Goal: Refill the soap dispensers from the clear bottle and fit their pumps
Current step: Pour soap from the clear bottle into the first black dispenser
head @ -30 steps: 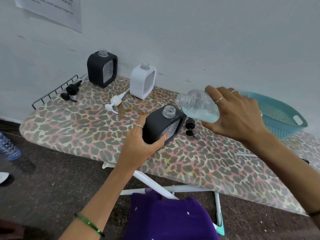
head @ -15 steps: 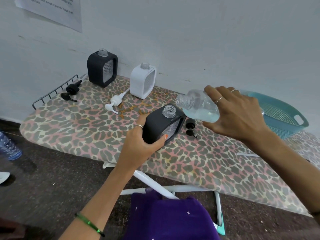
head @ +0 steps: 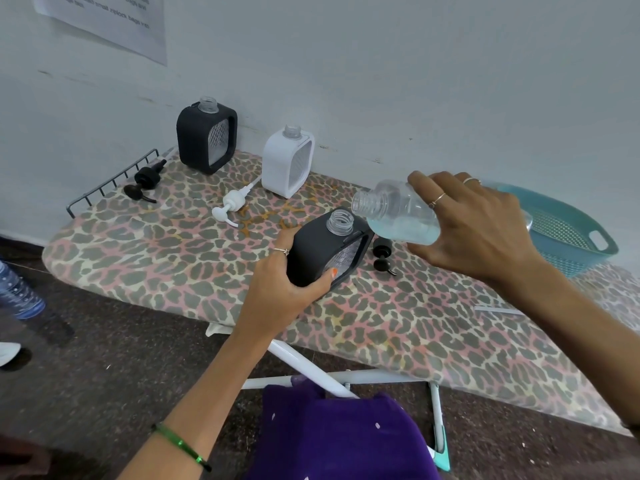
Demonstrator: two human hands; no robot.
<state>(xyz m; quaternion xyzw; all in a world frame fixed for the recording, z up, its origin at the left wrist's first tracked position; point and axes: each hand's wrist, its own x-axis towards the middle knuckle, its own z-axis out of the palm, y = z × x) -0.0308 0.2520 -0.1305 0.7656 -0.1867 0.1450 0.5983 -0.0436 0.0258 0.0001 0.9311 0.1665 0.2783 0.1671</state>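
Note:
My left hand (head: 284, 285) grips a black soap dispenser (head: 325, 247) tilted on the ironing board, its open clear neck pointing up to the right. My right hand (head: 474, 226) holds the clear bottle (head: 398, 213) almost on its side, with pale blue liquid in it. The bottle's open mouth hangs just above and right of the dispenser's neck. No liquid is seen leaving it. A second black dispenser (head: 206, 138) and a white dispenser (head: 288, 161) stand open at the wall. A black pump (head: 143, 181), a white pump (head: 232, 204) and another black pump (head: 382, 259) lie on the board.
The leopard-print ironing board (head: 145, 251) stands against a grey wall, with a wire rack (head: 110, 181) at its left end. A teal basket (head: 568, 233) sits at the right behind my right hand. A white strip (head: 498, 310) lies on the board. Purple cloth (head: 336, 434) is below.
The clear bottle's mouth has shifted slightly left toward the dispenser's neck. My left hand and the tilted dispenser have stayed where they were.

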